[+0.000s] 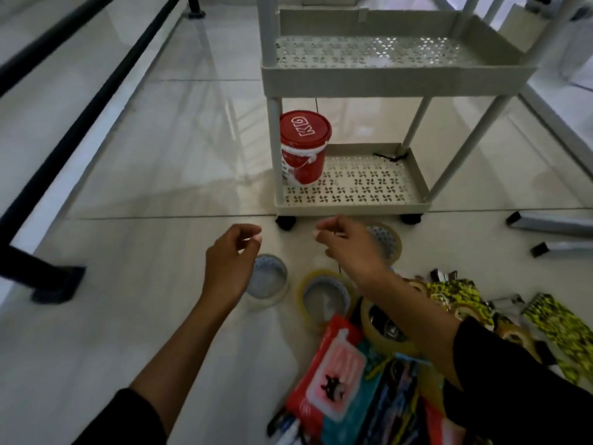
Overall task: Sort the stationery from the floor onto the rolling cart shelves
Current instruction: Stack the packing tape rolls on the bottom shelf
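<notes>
We reach both arms forward over the pale tiled floor [134, 175], just short of the front edge of the grey perforated plastic rolling cart [349, 200]. Our left hand [229, 268] is loosely curled with thumb and forefinger near each other, holding nothing we can see. Our right hand [348, 248] has its fingertips drawn together; a thin dark line hangs below it, but we cannot tell whether it pinches anything.

The stationery lies on the floor below and to the right of our hands — a clear tape roll [269, 281] under the left wrist, a yellow-edged tape roll [324, 297] beside it, a tan tape roll [386, 240] behind the right hand, and a heap with a red-and-pink pouch [333, 370] and yellow-black patterned packets [455, 293].

The cart's bottom shelf holds only a red lidded tub [305, 146] at its back left corner; the shelf above [369, 53] looks bare.

We judge sorting has barely begun. The next move calls for lowering a hand onto one roll and lifting it over the low front rim.
</notes>
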Demonstrator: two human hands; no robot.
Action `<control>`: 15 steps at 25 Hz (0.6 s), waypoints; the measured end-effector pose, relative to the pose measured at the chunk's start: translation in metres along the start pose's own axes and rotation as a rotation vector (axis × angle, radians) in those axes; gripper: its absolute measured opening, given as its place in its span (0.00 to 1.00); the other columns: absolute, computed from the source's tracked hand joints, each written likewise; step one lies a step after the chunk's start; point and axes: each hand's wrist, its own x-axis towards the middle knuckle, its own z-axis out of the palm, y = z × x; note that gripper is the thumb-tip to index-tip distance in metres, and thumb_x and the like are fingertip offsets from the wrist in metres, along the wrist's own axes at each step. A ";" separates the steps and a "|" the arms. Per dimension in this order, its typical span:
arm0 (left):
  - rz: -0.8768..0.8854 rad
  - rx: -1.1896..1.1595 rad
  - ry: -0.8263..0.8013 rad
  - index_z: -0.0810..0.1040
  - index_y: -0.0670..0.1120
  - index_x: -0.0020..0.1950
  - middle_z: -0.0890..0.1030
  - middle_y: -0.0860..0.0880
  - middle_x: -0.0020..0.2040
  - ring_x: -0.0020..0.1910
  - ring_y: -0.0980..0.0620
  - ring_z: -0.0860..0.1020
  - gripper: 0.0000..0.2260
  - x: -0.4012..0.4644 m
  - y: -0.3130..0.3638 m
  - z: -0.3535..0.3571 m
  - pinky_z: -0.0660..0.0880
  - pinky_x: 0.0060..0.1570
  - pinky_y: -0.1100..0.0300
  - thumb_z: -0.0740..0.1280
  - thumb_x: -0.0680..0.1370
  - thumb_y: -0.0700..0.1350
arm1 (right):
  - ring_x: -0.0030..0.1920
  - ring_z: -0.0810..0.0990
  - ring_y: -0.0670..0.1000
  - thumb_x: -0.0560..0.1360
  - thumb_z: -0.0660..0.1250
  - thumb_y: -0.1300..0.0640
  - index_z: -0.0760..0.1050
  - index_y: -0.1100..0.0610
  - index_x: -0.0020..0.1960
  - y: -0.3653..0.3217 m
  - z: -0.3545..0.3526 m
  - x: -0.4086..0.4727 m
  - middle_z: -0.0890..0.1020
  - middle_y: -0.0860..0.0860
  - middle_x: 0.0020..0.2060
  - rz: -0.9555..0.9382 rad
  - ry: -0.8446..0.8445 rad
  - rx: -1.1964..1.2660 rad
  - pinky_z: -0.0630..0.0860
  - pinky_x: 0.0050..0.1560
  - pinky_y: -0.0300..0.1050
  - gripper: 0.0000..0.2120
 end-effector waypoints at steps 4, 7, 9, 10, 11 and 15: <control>-0.143 0.070 -0.016 0.75 0.45 0.62 0.79 0.48 0.58 0.52 0.54 0.76 0.13 -0.020 -0.030 0.002 0.70 0.49 0.66 0.66 0.78 0.45 | 0.50 0.79 0.49 0.76 0.68 0.58 0.78 0.58 0.52 0.016 0.008 -0.024 0.80 0.50 0.47 -0.035 -0.049 -0.194 0.76 0.52 0.43 0.07; -0.308 0.091 -0.043 0.70 0.43 0.67 0.77 0.43 0.61 0.58 0.45 0.76 0.21 -0.020 -0.053 0.012 0.73 0.59 0.54 0.67 0.77 0.49 | 0.51 0.79 0.51 0.76 0.66 0.59 0.78 0.59 0.53 0.028 0.010 -0.032 0.81 0.53 0.51 -0.074 -0.048 -0.334 0.75 0.54 0.44 0.07; -0.361 0.108 -0.062 0.70 0.42 0.67 0.77 0.41 0.60 0.58 0.42 0.76 0.23 -0.019 -0.062 0.019 0.74 0.58 0.48 0.68 0.76 0.50 | 0.50 0.80 0.51 0.75 0.67 0.58 0.78 0.57 0.52 0.034 0.009 -0.031 0.81 0.53 0.50 -0.078 -0.026 -0.389 0.74 0.59 0.51 0.07; -0.351 0.120 -0.056 0.72 0.41 0.66 0.78 0.41 0.59 0.56 0.41 0.78 0.22 -0.019 -0.064 0.022 0.76 0.56 0.47 0.68 0.75 0.49 | 0.50 0.80 0.51 0.75 0.67 0.57 0.78 0.56 0.51 0.037 0.008 -0.030 0.82 0.52 0.49 -0.088 -0.010 -0.411 0.74 0.60 0.54 0.06; -0.329 0.130 -0.044 0.74 0.41 0.63 0.80 0.40 0.57 0.53 0.41 0.79 0.19 -0.018 -0.066 0.024 0.77 0.53 0.48 0.68 0.75 0.46 | 0.49 0.80 0.51 0.75 0.67 0.57 0.78 0.56 0.51 0.039 0.008 -0.029 0.81 0.52 0.49 -0.098 -0.003 -0.422 0.73 0.60 0.55 0.05; -0.267 0.185 -0.050 0.80 0.39 0.54 0.82 0.41 0.49 0.48 0.42 0.80 0.10 -0.020 -0.066 0.022 0.77 0.48 0.53 0.64 0.75 0.40 | 0.49 0.79 0.50 0.75 0.66 0.60 0.78 0.57 0.52 0.043 0.009 -0.028 0.81 0.53 0.50 -0.151 -0.016 -0.471 0.75 0.57 0.51 0.07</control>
